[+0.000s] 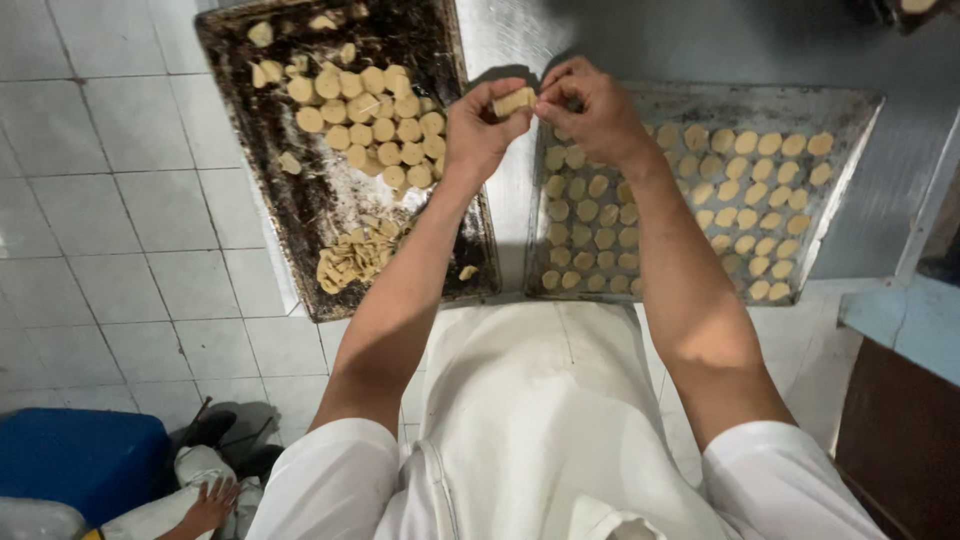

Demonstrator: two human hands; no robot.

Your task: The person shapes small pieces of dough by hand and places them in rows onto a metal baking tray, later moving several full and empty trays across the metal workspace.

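My left hand (480, 130) and my right hand (590, 110) meet above the gap between two baking trays and together pinch a small pale dough piece (514, 101). The dark tray on the left (270, 180) carries a cluster of round dough discs (370, 125) and a heap of thin dough scraps (355, 258). The lighter metal tray on the right (850, 120) holds rows of several small dough rounds (745, 200). My right forearm covers part of those rows.
Both trays rest on a steel counter (720, 40). White floor tiles (110, 200) lie to the left. At bottom left are a blue box (80, 455) and another person's hand (210, 505). A brown cabinet (900, 440) stands at right.
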